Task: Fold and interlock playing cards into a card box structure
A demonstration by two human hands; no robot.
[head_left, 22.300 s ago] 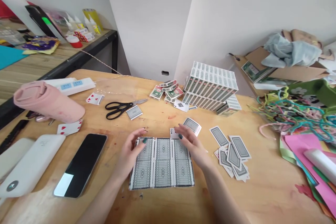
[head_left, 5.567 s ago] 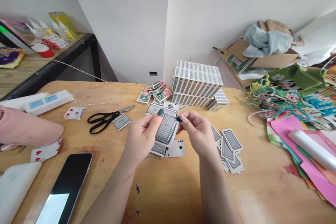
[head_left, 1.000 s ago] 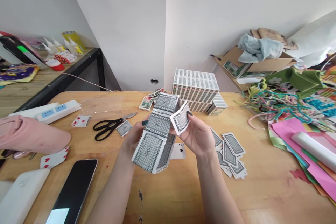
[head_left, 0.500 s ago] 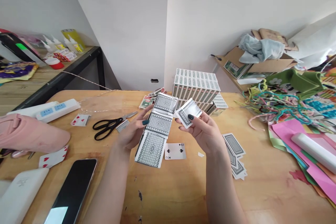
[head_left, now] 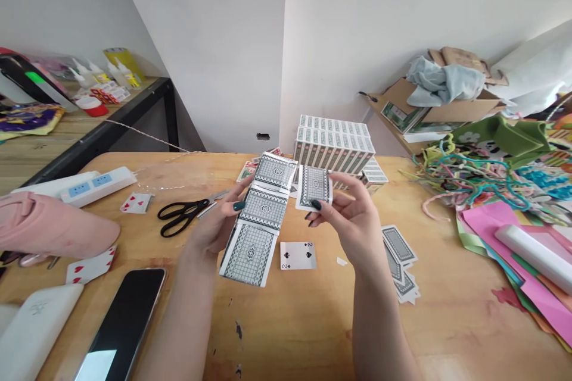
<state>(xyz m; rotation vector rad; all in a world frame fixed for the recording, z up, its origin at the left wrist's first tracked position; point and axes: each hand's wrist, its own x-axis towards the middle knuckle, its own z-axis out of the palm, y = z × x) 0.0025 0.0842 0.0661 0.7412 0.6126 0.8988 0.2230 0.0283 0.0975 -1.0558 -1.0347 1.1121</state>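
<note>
My left hand (head_left: 220, 218) is closed around the left edge of a long panel of joined playing cards (head_left: 263, 208), three patterned backs in a row. Its thumb lies on the middle card. Between the thumb and fingers of my right hand (head_left: 351, 211) is a separate playing card (head_left: 315, 186), patterned back up, close to the panel's upper right edge. Below them a two of spades (head_left: 297, 256) lies face up on the table. Black-handled scissors (head_left: 185, 214) lie left of my left hand, beside a partly hidden card. A loose pile of cards (head_left: 400, 253) is right of my right wrist.
A stack of card boxes (head_left: 334, 140) stands at the back. On the left are a pink tumbler (head_left: 58, 220), a power strip (head_left: 98, 186) and a phone (head_left: 123, 321). Coloured cords (head_left: 487, 175) and coloured paper (head_left: 509, 250) lie on the right.
The single card in my right hand has turned more upright and moved slightly left. The card panel in my left hand has shifted a little left and tilted more.
</note>
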